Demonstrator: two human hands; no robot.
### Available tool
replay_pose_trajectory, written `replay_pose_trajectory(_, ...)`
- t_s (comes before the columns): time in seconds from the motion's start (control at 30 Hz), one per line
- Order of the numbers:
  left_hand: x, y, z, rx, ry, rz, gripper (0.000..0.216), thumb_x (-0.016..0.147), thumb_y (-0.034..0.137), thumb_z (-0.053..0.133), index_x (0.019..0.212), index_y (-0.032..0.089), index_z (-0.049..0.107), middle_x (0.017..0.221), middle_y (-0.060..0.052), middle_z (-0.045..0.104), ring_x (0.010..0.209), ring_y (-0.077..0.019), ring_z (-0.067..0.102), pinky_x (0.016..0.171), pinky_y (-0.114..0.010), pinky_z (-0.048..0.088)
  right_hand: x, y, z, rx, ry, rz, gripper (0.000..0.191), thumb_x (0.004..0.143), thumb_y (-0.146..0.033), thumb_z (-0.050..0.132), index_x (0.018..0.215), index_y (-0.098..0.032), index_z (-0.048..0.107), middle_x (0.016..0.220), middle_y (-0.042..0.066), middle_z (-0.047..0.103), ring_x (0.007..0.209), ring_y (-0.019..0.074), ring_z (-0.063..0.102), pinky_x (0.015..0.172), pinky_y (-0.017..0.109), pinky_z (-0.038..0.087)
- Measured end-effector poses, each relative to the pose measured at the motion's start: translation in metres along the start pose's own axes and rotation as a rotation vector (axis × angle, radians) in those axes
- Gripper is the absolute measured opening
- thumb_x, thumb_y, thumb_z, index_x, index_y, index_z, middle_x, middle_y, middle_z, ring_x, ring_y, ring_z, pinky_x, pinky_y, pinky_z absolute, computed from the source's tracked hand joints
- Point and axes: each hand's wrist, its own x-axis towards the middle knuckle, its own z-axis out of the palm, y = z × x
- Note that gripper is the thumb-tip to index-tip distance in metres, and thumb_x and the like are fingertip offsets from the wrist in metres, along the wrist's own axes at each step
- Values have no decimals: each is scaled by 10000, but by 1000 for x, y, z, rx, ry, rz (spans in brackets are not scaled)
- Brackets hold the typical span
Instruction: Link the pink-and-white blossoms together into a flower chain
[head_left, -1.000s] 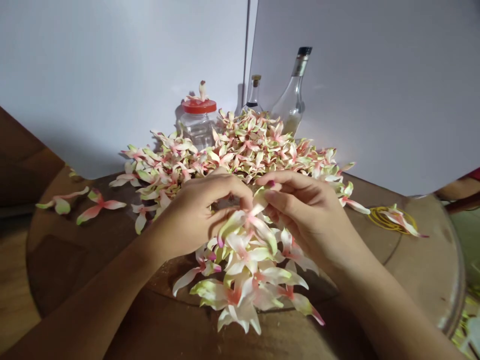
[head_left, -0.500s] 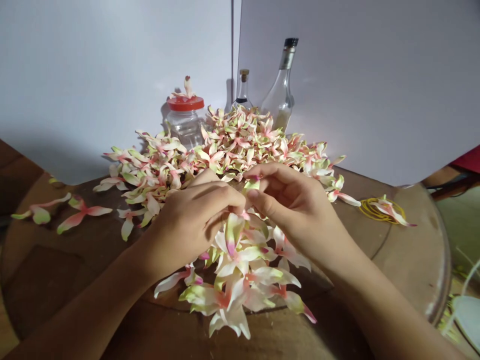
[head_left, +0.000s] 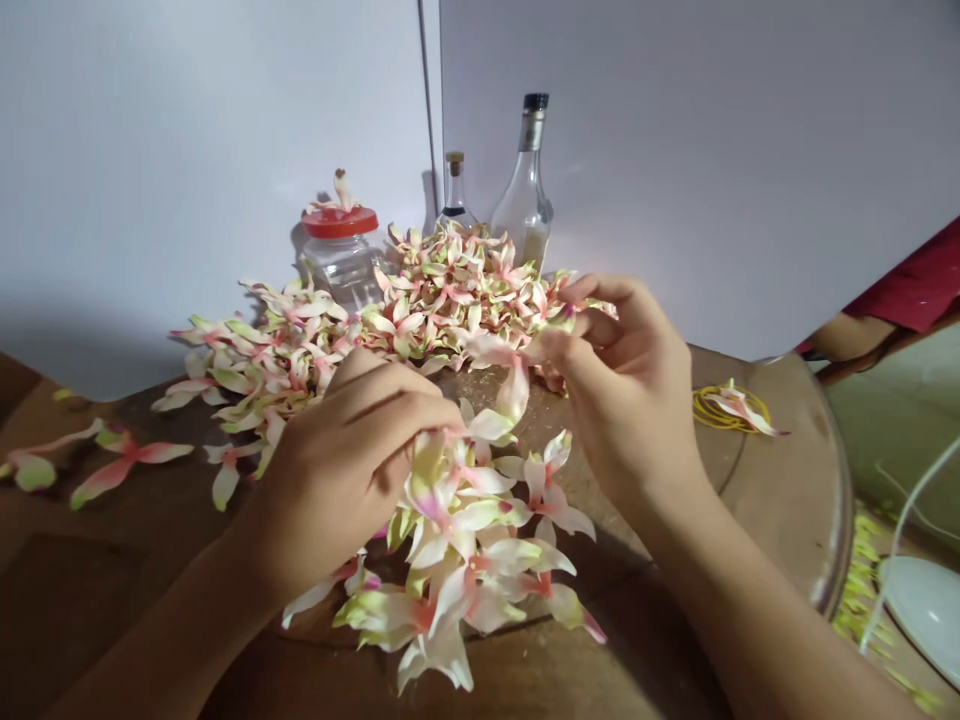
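Well inside table edge (head_left: 841, 540), right hand's (head_left: 634, 400) flower (head_left: 514, 384)

I see one flower (head_left: 514, 385), pale with a pinkish centre, petals spread, pinched by a greenish petal at the right grip (head_left: 630, 390). Below it I make out a cluster (head_left: 450, 570) of overlapping blooms, white with pink hearts and green or magenta tips, spreading toward my camera beside the left grip (head_left: 337, 465).
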Motion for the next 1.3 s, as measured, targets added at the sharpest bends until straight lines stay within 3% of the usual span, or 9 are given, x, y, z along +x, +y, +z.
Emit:
replay_pose_trajectory(0.13,1,-2,-1,16,-64,4,153,956,76,621,985,224,638,934,-10,654,900,-176,565,810,-299,451,6,6,-3,132,67,98,223,824,-133,680,995,-241,585,704,-47,608,581,91,497,535,243,364)
replay_pose_trajectory(0.27,1,-6,-2,108,9,-34,127,950,72,622,949,197,599,925,-14,646,893,-170,591,940,-329,438,7,6,0,179,196,132,249,782,-158,705,968,-240,560,699,-58,566,605,96,507,533,244,360)
replay_pose_trajectory(0.7,4,0,-2,79,9,-146,135,946,51,585,933,185,602,914,-20,628,885,-164,552,809,-294,425,6,0,8,202,404,87,248,768,-135,700,954,-251,583,773,-47,531,561,88,450,510,246,400)
replay_pose_trajectory(0.83,4,1,-5,72,21,-140,142,945,46,578,919,183,603,903,-22,626,876,-164,557,795,-298,426,12,6,-7,228,432,78,275,759,-152,733,980,-250,601,784,-41,575,606,96,517,519,227,437)
replay_pose_trajectory(1.0,5,-10,-17,58,70,-150,96,975,135,603,911,206,616,908,-16,655,870,-165,593,791,-295,443,26,14,-35,170,492,-60,224,788,-188,746,943,-248,596,832,-23,621,688,112,590,556,226,461)
replay_pose_trajectory(1.1,5,-18,-21,15,-96,-99,22,980,220,662,1001,227,665,970,0,674,922,-159,614,861,-288,445,21,14,-26,130,353,22,193,831,-230,772,995,-230,670,807,-15,618,650,106,551,554,239,448)
replay_pose_trajectory(1.17,4,-20,-21,1,-198,-99,205,954,309,714,1144,245,673,1087,-11,677,1016,-173,620,913,-292,448,13,11,-12,85,201,64,183,863,-285,786,1020,-231,709,773,-18,615,642,109,543,575,250,460)
replay_pose_trajectory(1.23,3,-17,-19,-22,-191,-110,385,914,407,743,1254,251,650,1189,-32,665,1098,-192,618,949,-300,460,3,8,0,56,67,87,166,877,-323,797,1003,-235,733,729,-23,627,634,110,553,597,254,475)
replay_pose_trajectory(1.3,4,-12,-17,-27,-109,-104,402,913,428,733,1260,243,655,1210,-47,672,1133,-203,618,992,-321,462,-4,5,7,44,-40,119,157,872,-332,813,972,-231,747,701,-23,659,626,109,580,606,251,494)
